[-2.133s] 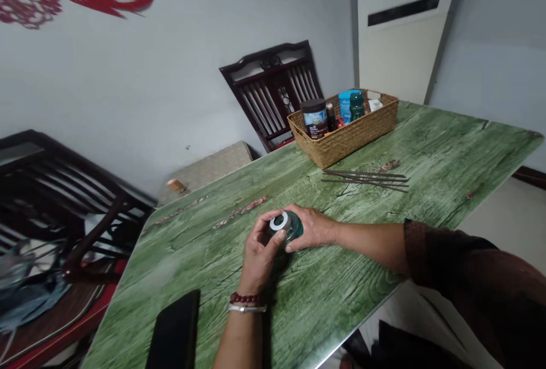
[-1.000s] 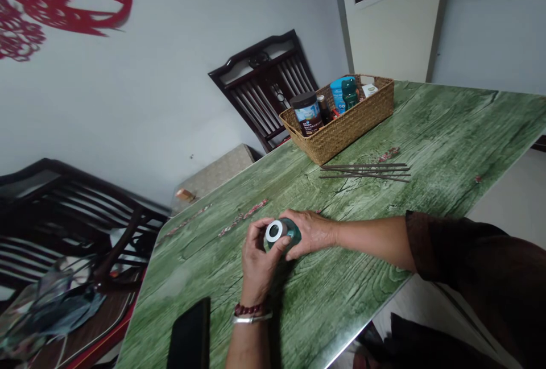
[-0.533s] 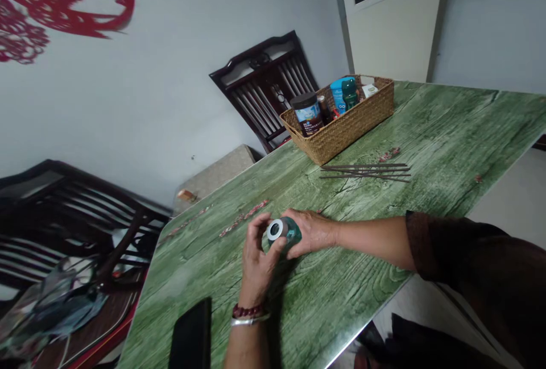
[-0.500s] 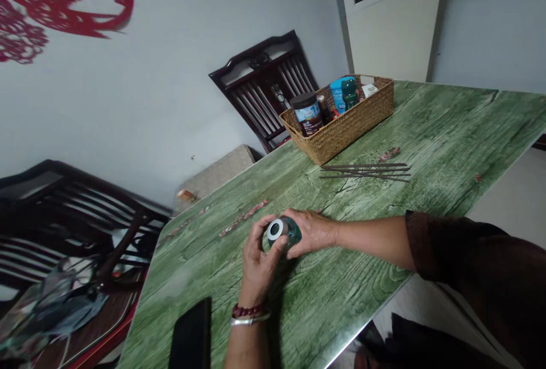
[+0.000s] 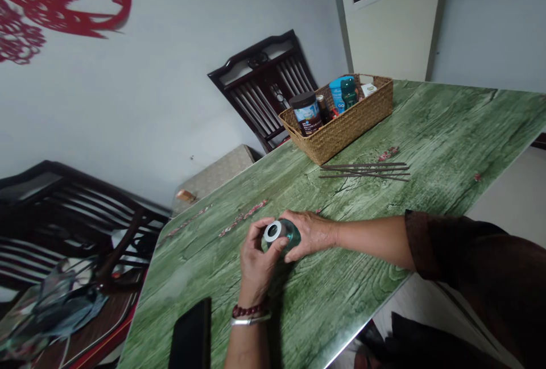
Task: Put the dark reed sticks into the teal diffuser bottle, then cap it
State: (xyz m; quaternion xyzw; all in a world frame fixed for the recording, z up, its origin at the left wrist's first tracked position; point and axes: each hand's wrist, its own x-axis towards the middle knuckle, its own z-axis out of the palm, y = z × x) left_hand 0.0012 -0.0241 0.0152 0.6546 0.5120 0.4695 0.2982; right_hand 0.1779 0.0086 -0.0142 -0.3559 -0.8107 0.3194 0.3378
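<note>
Fingers [image 5: 255, 238] still clasp teal glass bottle [image 5: 290, 233], white ring [image 5: 272, 231] shifted left.

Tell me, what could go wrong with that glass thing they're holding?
The teal glass container, held between the left hand and right hand, might slip and crack on the green tabletop. Lying on its side, it could also roll into the black phone near the left hand.

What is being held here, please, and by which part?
A small teal bottle: the left hand grips its white-ringed end, and the right hand wraps its body.
</note>
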